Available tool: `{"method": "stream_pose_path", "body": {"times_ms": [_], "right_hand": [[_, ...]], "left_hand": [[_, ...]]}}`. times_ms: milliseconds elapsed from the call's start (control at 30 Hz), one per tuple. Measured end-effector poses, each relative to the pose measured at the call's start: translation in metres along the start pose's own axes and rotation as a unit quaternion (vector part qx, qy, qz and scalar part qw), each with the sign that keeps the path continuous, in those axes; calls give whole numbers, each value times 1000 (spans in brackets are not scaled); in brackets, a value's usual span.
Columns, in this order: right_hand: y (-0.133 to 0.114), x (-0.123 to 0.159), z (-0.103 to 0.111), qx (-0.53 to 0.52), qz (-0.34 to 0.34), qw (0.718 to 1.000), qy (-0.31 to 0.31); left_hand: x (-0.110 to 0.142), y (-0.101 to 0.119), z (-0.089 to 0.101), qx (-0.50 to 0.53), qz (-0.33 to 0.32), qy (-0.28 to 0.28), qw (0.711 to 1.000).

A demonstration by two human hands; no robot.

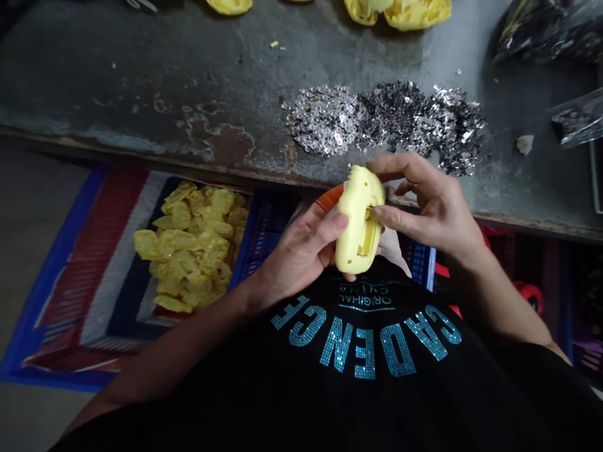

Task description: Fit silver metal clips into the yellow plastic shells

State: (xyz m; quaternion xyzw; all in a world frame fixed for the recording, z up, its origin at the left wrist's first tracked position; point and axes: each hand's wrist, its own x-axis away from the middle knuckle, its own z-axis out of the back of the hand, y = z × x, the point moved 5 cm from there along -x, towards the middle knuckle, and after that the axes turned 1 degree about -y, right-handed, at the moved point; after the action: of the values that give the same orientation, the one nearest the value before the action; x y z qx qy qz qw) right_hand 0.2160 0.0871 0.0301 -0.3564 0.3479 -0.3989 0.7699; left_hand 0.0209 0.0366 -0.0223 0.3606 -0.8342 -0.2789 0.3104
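A pale yellow plastic shell (pixel 358 220) is held above my lap, just under the bench edge. My left hand (pixel 301 248) grips it from the left, thumb on its side and fingers curled under it. My right hand (pixel 426 204) touches its top and right side with fingertips pinched against an opening in the shell. Whether the right fingers carry a small part is too small to make out.
A worn grey workbench (pixel 188 94) carries heaps of small shiny metal parts (pixel 386 122) and more yellow shells (pixel 400 12) at its far edge. A blue crate (pixel 264 232) beside a pile of yellow shells (pixel 193 248) sits on a striped sack below left. Plastic bags (pixel 551 31) lie far right.
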Motion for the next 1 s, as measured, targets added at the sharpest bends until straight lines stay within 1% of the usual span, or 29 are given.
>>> {"method": "stream_pose_path", "body": {"times_ms": [67,167,267,367,400,467,567,667,733,800,867,933,1000], "right_hand": [[4,-4,-3,-9,-4,1000,-18],[5,-3,-7,11,9,1000,5],[8,7,-15,-13,38,997,70],[20,22,-24,-52,59,984,157],[26,26,-27,-50,59,980,183],[36,34,-32,-34,72,969,234],[43,40,-35,-33,134,948,288],[44,42,-35,1,184,929,323],[43,41,-34,27,194,919,342],[43,40,-34,17,197,916,349],[44,38,-34,-7,189,922,339],[45,38,-35,-18,183,925,331],[46,40,-36,-10,182,927,329]], "left_hand": [[2,1,3,-35,-33,38,998],[5,2,6,-77,-84,58,992],[10,5,2,-124,-110,47,985],[19,13,-9,-205,-112,48,971],[22,16,-13,-245,-116,51,961],[27,22,-21,-336,-133,59,931],[30,27,-27,-444,-191,67,873],[29,28,-32,-503,-264,61,821],[28,29,-34,-522,-290,58,800],[27,29,-35,-522,-302,56,796],[27,29,-33,-511,-313,52,799],[26,27,-29,-493,-308,55,812],[23,23,-21,-466,-280,67,837]]}}
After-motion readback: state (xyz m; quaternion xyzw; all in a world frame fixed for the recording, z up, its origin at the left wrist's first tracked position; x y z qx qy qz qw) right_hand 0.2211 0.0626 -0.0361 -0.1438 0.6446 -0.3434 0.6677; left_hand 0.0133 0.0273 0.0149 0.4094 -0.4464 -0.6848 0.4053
